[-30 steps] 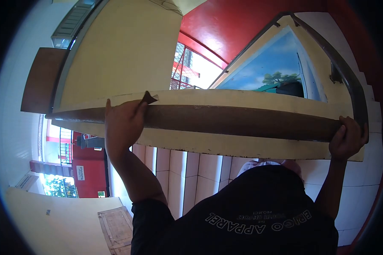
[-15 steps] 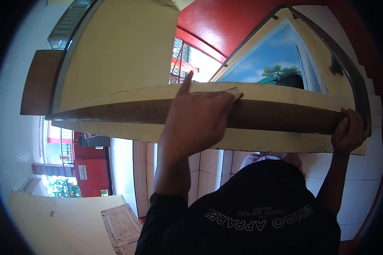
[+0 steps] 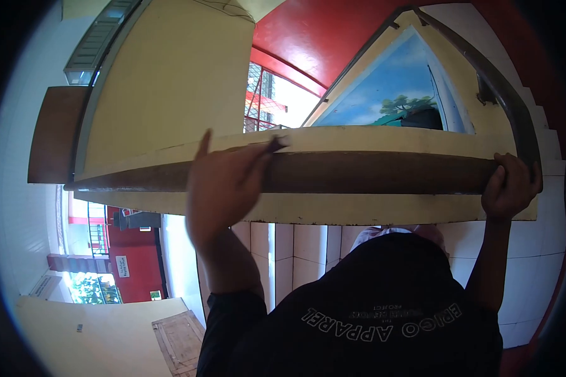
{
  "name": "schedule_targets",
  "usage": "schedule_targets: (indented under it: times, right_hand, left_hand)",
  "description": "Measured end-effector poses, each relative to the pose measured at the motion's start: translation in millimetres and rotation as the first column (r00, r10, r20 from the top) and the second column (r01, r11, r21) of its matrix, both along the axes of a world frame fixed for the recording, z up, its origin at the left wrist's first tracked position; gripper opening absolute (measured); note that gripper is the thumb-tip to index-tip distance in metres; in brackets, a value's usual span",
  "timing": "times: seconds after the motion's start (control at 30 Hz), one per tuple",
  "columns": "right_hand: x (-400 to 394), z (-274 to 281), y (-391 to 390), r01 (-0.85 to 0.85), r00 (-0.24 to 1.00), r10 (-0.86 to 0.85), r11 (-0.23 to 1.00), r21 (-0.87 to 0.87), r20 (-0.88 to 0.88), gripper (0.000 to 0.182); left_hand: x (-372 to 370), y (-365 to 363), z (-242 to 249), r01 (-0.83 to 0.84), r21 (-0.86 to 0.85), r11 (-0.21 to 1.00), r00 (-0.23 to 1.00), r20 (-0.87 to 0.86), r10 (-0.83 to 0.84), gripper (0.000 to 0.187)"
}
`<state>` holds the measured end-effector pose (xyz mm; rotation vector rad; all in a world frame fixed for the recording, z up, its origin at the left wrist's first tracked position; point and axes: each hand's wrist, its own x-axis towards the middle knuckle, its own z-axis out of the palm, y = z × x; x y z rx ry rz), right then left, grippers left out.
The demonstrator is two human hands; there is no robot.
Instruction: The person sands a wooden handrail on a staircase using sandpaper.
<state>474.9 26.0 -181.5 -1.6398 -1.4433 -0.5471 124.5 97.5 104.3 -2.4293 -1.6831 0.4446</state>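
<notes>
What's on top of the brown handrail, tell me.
On the brown handrail: the left hand, holding a small dark piece, blurred, and the right hand. The surface beneath both hands is covered and cannot be seen.

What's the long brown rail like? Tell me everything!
The long brown rail looks rounded, with a dull shine, material unclear. It runs across the picture along a cream ledge, looking thinner leftward. The left hand covers part of it, holding a small dark piece; the right hand grips near its right end.
</notes>
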Motion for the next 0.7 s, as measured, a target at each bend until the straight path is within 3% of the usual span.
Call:
schedule_targets:
  times: [0.1, 0.2, 0.3, 0.37, 0.43, 0.53, 0.57, 0.63, 0.7]
  right_hand:
    - [0, 0, 1, 0.001, 1.0, -0.001, 1.0, 0.019, -0.018, 0.018]
    - [-2, 0, 3, -0.015, 1.0, 0.015, 0.999, 0.037, 0.003, 0.018]
    - [0, -1, 2, -0.002, 1.0, 0.002, 1.0, 0.03, 0.006, 0.019]
    - [0, -1, 2, -0.015, 1.0, 0.015, 1.0, 0.02, -0.004, 0.019]
    - [1, -1, 1, -0.013, 1.0, 0.013, 1.0, 0.023, -0.002, 0.019]
    - [3, -3, 1, -0.014, 1.0, 0.013, 1.0, 0.024, 0.028, 0.019]
    - [3, -4, 1, -0.015, 0.999, 0.014, 1.0, 0.025, 0.041, 0.018]
    - [3, -6, 1, -0.014, 0.999, 0.013, 0.999, 0.031, 0.042, 0.018]
    - [3, -5, 3, -0.02, 0.999, 0.019, 0.999, 0.036, 0.037, 0.017]
  left_hand:
    - [-21, -3, 0, 0.038, 0.151, 0.988, 0.996, 0.072, -0.049, 0.025]
    - [32, -12, -40, 0.431, 0.155, 0.889, 0.86, 0.228, -0.456, 0.023]
    - [26, -11, -22, 0.31, 0.327, 0.893, 0.873, 0.273, -0.403, 0.023]
    - [-4, -6, 1, 0.292, 0.577, 0.763, 0.899, 0.107, -0.425, 0.022]
    - [-15, -15, 28, 0.248, 0.648, 0.72, 0.946, -0.001, -0.325, 0.012]
    - [-8, -25, 45, 0.242, 0.469, 0.849, 0.968, -0.056, -0.245, 0.009]
    - [-13, -20, 39, 0.304, 0.378, 0.875, 0.948, -0.033, -0.315, 0.009]
    - [-11, -10, 23, 0.276, 0.185, 0.943, 0.96, 0.003, -0.281, 0.011]
    - [-11, -7, -2, 0.221, 0.158, 0.962, 0.934, 0.248, -0.255, 0.013]
